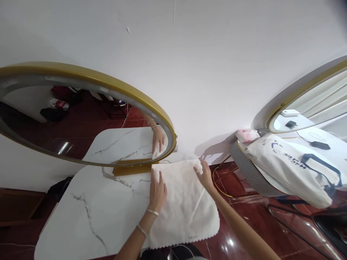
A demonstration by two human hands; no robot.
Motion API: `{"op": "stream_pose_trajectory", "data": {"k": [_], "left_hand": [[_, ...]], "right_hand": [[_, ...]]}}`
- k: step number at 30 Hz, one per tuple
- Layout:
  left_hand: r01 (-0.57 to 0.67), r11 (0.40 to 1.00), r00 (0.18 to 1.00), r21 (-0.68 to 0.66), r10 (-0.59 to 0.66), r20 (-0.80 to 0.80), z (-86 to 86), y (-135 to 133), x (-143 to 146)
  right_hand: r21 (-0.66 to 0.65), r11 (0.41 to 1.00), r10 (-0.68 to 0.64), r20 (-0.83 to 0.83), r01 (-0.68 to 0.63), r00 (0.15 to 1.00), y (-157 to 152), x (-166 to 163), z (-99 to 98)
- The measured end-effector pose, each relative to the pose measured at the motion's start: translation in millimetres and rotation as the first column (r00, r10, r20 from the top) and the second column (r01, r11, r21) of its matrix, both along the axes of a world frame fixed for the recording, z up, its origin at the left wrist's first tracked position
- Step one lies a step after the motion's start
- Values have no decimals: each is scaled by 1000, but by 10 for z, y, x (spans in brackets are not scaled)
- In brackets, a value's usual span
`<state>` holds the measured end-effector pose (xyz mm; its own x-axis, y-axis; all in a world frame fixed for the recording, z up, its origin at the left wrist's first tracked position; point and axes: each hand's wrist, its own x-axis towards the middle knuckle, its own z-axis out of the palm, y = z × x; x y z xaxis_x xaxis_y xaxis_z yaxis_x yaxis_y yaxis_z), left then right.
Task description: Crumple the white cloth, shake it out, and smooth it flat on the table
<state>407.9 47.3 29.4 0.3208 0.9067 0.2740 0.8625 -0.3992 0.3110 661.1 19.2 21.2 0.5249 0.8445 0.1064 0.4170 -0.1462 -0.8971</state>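
Note:
A white cloth (184, 206) with zigzag-cut edges lies spread over the right end of a white marble-patterned table (108, 213). Its lower part hangs past the table's edge, and light creases run across it. My left hand (158, 191) rests with fingers stretched out along the cloth's left edge. At the upper right corner of the cloth, my right hand (205, 176) touches the edge with thumb and fingers apart. Neither hand is closed around anything.
A gold-rimmed oval mirror (130, 94) leans over the table's back, reflecting one hand. At right, another table (251, 171) bears a tissue pack (247, 135) and a printed white cloth bag (287, 169), below a second mirror (306, 99). The tiled floor (244, 220) is red.

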Motion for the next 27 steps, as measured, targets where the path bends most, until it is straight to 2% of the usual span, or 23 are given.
{"op": "stream_pose_trajectory", "data": {"k": [1,3,5,7,9,12,16,19,21,23,25,27], "left_hand": [[30,998,999,63,-29,-19,-88,-68,33],[57,990,997,127,-51,-53,-256,-132,95],[17,989,998,148,-8,-64,-381,-82,146],[-36,990,997,137,45,-68,-433,54,192],[-69,992,993,103,79,-91,-407,239,247],[-103,994,981,32,107,-161,-283,578,359],[-42,996,979,-72,27,-204,-160,1085,527],[-17,994,982,-106,-3,-190,-158,1301,617],[-6,993,982,-117,-16,-187,-171,1266,633],[31,994,983,-107,-50,-175,-180,1074,591],[74,995,986,-61,-82,-144,-194,761,486],[93,995,990,-16,-95,-104,-227,389,338]], "right_hand": [[-19,996,84,148,-82,985,-79,-112,-49],[-160,967,251,460,-198,852,-204,-360,-166],[-332,929,346,624,-164,700,-236,-576,-282],[-432,898,381,672,-81,635,-150,-706,-361],[-471,881,387,681,-33,622,32,-738,-382],[-485,874,383,656,-26,650,407,-654,-310],[-504,863,359,617,2,700,930,-464,-148],[-520,853,346,610,31,713,1183,-367,-102],[-518,855,345,613,31,711,1212,-341,-121],[-493,870,356,628,0,692,1091,-348,-165],[-447,893,365,662,-47,654,808,-392,-214],[-393,915,364,704,-93,609,397,-465,-259]]}}
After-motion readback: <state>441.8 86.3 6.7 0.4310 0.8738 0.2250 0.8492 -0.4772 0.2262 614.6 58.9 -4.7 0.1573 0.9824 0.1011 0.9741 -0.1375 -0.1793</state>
